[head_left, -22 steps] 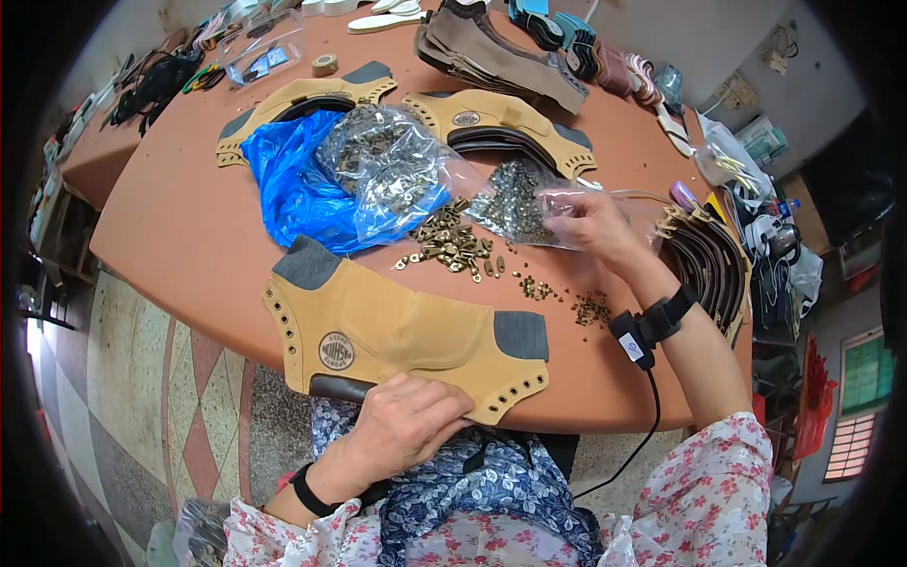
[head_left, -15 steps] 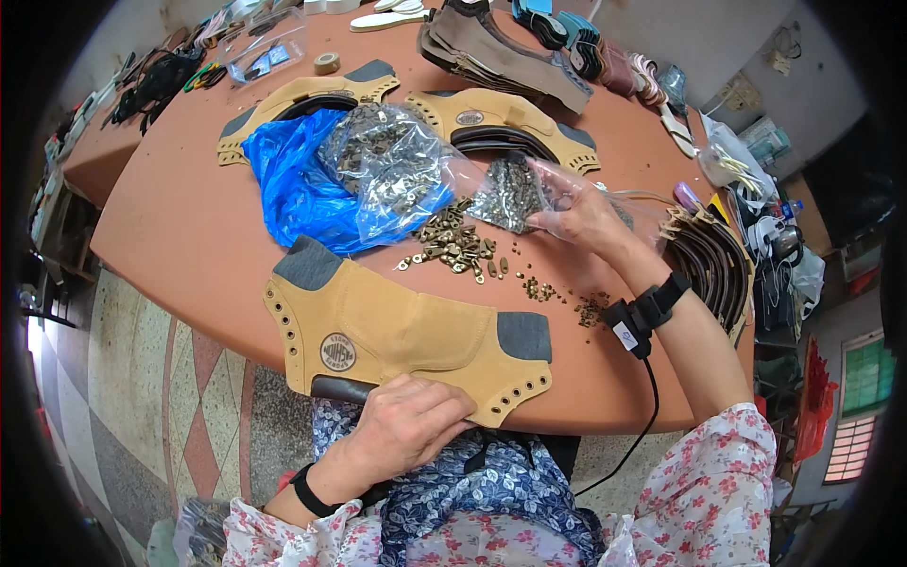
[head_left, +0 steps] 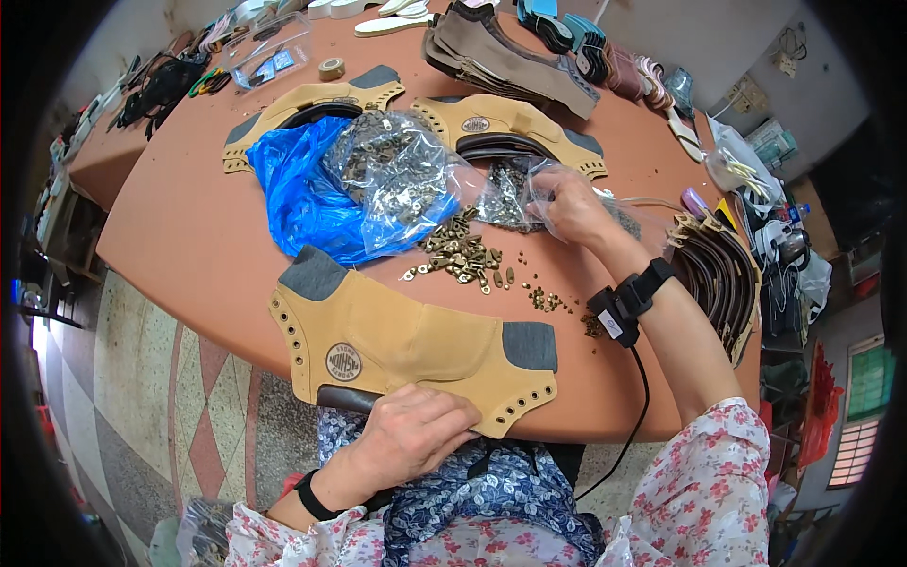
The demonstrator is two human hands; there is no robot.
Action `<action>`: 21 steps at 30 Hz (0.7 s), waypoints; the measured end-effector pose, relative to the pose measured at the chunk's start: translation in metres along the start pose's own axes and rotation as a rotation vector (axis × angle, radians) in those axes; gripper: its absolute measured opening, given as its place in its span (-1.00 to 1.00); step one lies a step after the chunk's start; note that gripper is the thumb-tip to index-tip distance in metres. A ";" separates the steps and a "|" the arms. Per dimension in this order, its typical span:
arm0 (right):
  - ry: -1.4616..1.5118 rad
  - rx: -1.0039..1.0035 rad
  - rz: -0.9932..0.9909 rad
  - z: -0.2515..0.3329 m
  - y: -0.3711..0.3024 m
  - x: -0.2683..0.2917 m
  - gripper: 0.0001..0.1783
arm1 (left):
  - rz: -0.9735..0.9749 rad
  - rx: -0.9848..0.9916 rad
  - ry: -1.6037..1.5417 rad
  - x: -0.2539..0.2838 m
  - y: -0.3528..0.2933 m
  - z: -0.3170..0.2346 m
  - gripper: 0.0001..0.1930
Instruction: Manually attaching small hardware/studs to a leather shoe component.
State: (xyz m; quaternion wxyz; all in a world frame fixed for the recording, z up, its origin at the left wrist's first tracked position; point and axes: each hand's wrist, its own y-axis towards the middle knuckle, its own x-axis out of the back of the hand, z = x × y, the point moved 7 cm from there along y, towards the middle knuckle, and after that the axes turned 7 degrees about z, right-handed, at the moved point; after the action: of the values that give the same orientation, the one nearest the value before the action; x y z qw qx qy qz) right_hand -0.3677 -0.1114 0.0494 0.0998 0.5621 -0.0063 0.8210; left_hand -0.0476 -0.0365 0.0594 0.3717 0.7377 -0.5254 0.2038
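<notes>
A tan shoe upper (head_left: 416,326) with grey end pieces and rows of eyelets lies at the table's front edge. My left hand (head_left: 420,427) grips its near edge, next to the dark padded collar, the thumb out of sight underneath. Farther right, my right hand (head_left: 573,208) has its fingers curled at the mouth of a small clear plastic bag (head_left: 504,196) full of metal pieces. Whether the fingertips reach inside the bag I cannot tell. Beside it lie loose brass-coloured lace hooks (head_left: 463,253) and tiny rivets (head_left: 545,300).
A larger clear bag of metal pieces (head_left: 397,170) sits on a blue plastic bag (head_left: 302,203) at the left. Behind are stacked tan uppers (head_left: 510,118) and brown uppers (head_left: 496,57). More stacked uppers (head_left: 713,283) stand at the right. A cable (head_left: 645,406) hangs from my right wrist.
My right hand has shifted slightly left and its fingers have curled in more at the bag's mouth. The left hand keeps its hold on the upper. The whole view has shifted slightly.
</notes>
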 end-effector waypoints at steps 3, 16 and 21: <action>0.004 -0.045 0.015 0.000 0.003 -0.001 -0.77 | 0.035 0.023 -0.007 -0.002 -0.001 0.001 -0.71; 0.749 -0.533 0.115 -0.045 -0.022 0.001 -0.88 | 0.001 0.021 -0.021 -0.001 0.000 0.001 -0.74; 0.834 -0.552 0.119 -0.033 -0.047 0.027 -0.88 | 0.001 0.022 -0.023 -0.001 0.000 0.001 -0.73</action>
State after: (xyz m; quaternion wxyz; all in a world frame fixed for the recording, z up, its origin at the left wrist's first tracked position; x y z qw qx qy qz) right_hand -0.3994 -0.0573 0.0571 0.1916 0.1377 -0.2149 0.9477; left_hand -0.0476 -0.0366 0.0579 0.3573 0.7439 -0.5277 0.2014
